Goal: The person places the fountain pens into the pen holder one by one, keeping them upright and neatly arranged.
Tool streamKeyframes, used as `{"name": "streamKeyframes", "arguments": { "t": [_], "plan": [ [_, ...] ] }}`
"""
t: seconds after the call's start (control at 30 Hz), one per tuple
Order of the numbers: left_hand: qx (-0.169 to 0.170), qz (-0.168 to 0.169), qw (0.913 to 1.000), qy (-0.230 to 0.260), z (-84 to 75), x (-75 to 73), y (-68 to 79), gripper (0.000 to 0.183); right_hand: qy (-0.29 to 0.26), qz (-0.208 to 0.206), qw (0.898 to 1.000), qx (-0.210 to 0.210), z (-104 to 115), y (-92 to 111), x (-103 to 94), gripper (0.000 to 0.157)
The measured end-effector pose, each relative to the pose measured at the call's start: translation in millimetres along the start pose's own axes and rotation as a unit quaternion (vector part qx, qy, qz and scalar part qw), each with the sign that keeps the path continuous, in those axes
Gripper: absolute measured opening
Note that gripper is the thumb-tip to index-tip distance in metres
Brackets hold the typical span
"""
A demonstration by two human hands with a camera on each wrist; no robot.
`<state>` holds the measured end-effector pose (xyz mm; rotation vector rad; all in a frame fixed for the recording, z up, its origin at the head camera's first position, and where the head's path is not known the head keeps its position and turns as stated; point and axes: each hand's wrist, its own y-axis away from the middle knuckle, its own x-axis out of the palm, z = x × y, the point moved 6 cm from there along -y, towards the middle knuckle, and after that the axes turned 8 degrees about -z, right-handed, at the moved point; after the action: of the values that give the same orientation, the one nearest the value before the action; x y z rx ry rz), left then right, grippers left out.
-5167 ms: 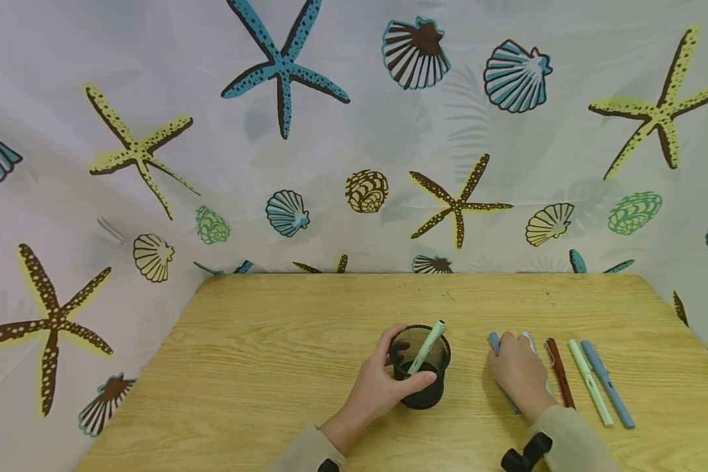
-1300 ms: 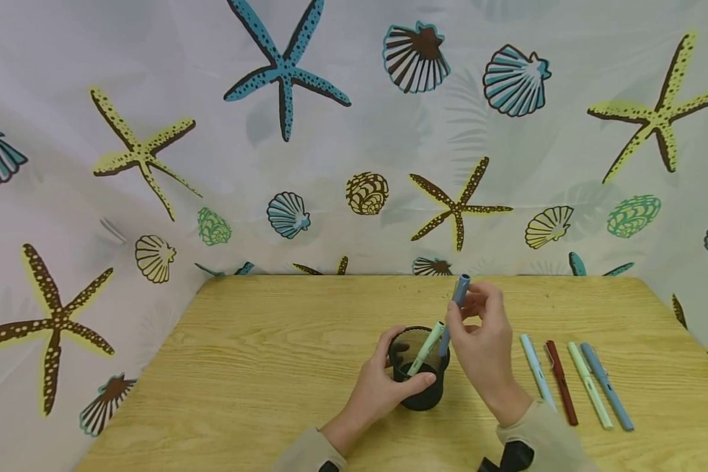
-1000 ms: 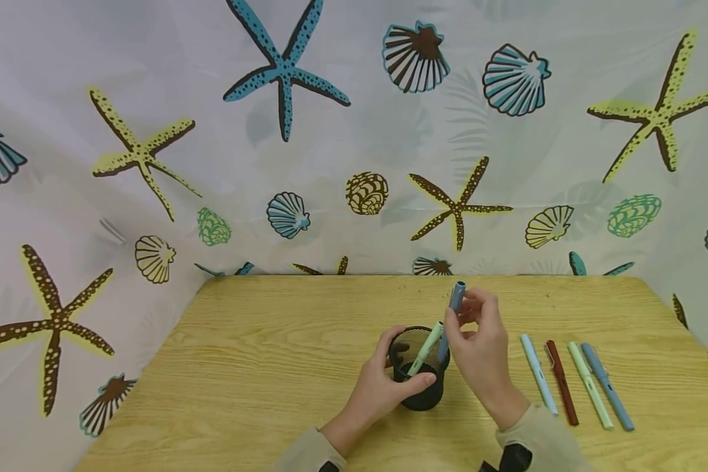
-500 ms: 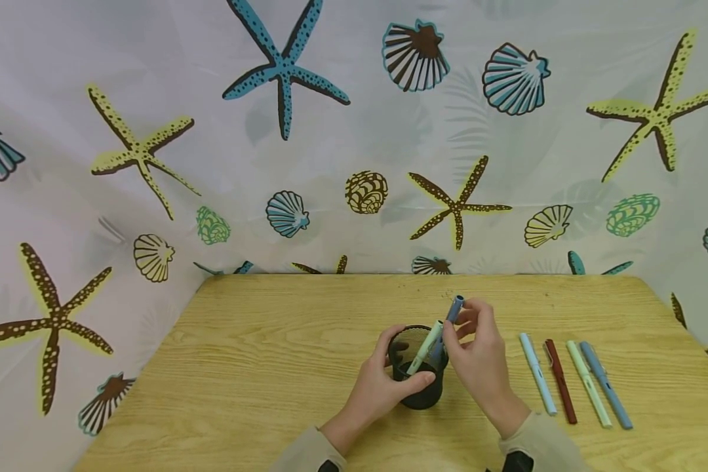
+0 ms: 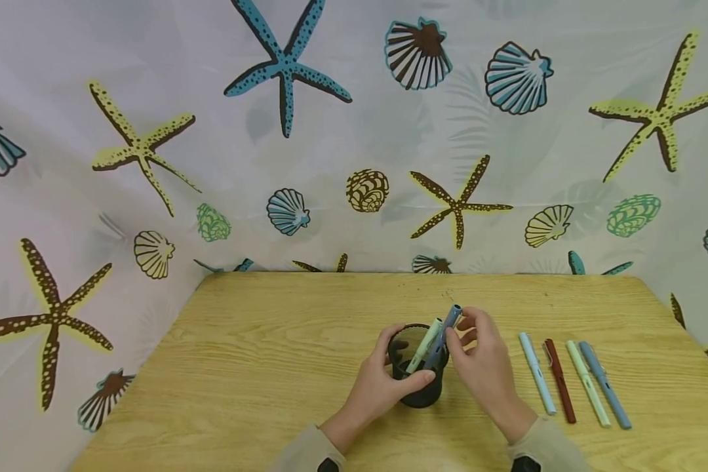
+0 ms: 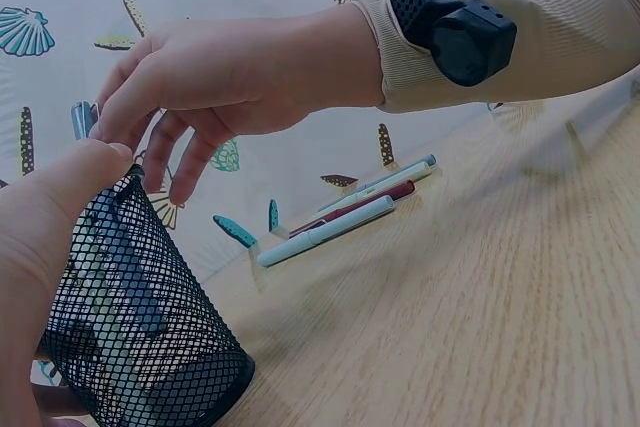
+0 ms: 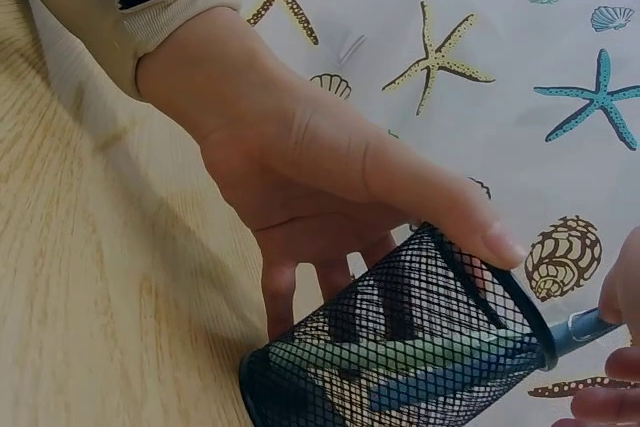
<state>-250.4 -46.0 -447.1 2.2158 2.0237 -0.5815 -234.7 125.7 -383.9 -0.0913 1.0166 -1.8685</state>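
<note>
My left hand (image 5: 383,387) grips a black mesh pen holder (image 5: 423,395), thumb across its near side and fingers round the far left. A light green pen (image 5: 426,344) leans inside it, cap above the rim. Beside that, a blue pen (image 5: 452,316) stands mostly lowered into the holder, tilted right. My right hand (image 5: 485,364) pinches its cap between thumb and fingers, just above the rim. In the left wrist view the lower ends of both pens show through the mesh (image 6: 150,317). The right wrist view also shows the blue pen (image 7: 583,329) by the right hand's fingertips.
Right of the hands, a light blue pen (image 5: 537,373), a dark red pen (image 5: 560,380), a light green pen (image 5: 588,383) and a blue pen (image 5: 606,385) lie side by side on the wooden table (image 5: 271,341). A shell-and-starfish patterned cloth (image 5: 330,151) hangs behind.
My right hand picked up the blue pen from the table, carried it left to the holder and lowered it in beside the green one. The left hand kept its grip.
</note>
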Motion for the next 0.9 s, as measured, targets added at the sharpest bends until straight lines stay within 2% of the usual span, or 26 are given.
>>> {"name": "streamKeyframes", "arguments": {
  "t": [0.2, 0.6, 0.9],
  "plan": [
    [-0.005, 0.003, 1.0, 0.003, 0.1, -0.1, 0.0, 0.075, 0.029, -0.011, 0.999, -0.024, -5, -1, -6.5, 0.027],
    [0.006, 0.003, 0.9999, 0.01, 1.3, 1.2, -1.0, 0.075, 0.072, -0.013, 0.997, -0.015, -21, -5, -24.5, 0.023],
    [0.004, 0.003, 1.0, 0.006, 1.4, 1.4, -1.1, 0.076, 0.093, 0.001, 0.995, 0.019, -36, -5, -35.0, 0.024]
  ]
}}
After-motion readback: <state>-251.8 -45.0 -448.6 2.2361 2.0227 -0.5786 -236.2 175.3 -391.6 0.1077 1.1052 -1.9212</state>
